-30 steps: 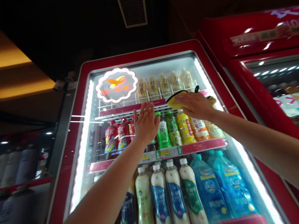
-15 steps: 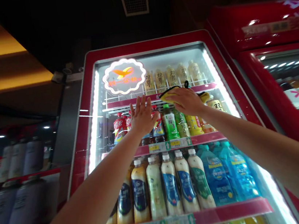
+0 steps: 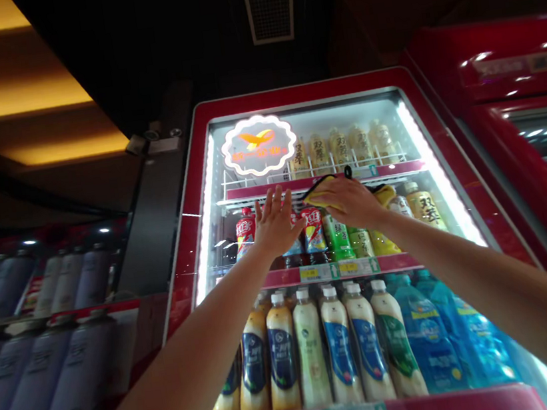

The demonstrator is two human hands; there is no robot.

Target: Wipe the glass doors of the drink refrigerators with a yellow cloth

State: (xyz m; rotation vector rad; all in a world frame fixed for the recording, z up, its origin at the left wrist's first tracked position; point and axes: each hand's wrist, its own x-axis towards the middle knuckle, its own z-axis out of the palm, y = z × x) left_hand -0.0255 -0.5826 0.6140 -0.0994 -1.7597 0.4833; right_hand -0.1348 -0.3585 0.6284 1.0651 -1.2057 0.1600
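A tall drinks fridge with a red frame [image 3: 299, 94] stands in front of me, its glass front reaching above my head. My left hand [image 3: 278, 223] is raised with fingers spread, palm toward the glass, in front of the red-labelled bottles [image 3: 314, 230]. To its right, my right hand [image 3: 354, 202] holds a yellow cloth [image 3: 320, 193] with black edging flat against the glass. A black loop [image 3: 348, 171] sticks up from the cloth. Behind the right hand are green tea bottles [image 3: 339, 240]. Part of the cloth is hidden under the palm.
Inside, a lower shelf carries cream-coloured bottles [image 3: 338, 337] and blue bottles [image 3: 429, 339]. A lit round sign [image 3: 259, 145] glows at the upper left of the glass. Another red fridge [image 3: 479, 84] stands at the right. Pale bottles [image 3: 55, 382] line a shelf at the left.
The view has shifted, so the fridge appears farther right and slightly lower. Against the glass, my right hand with the cloth has slid a little left; my left hand has also shifted slightly left.
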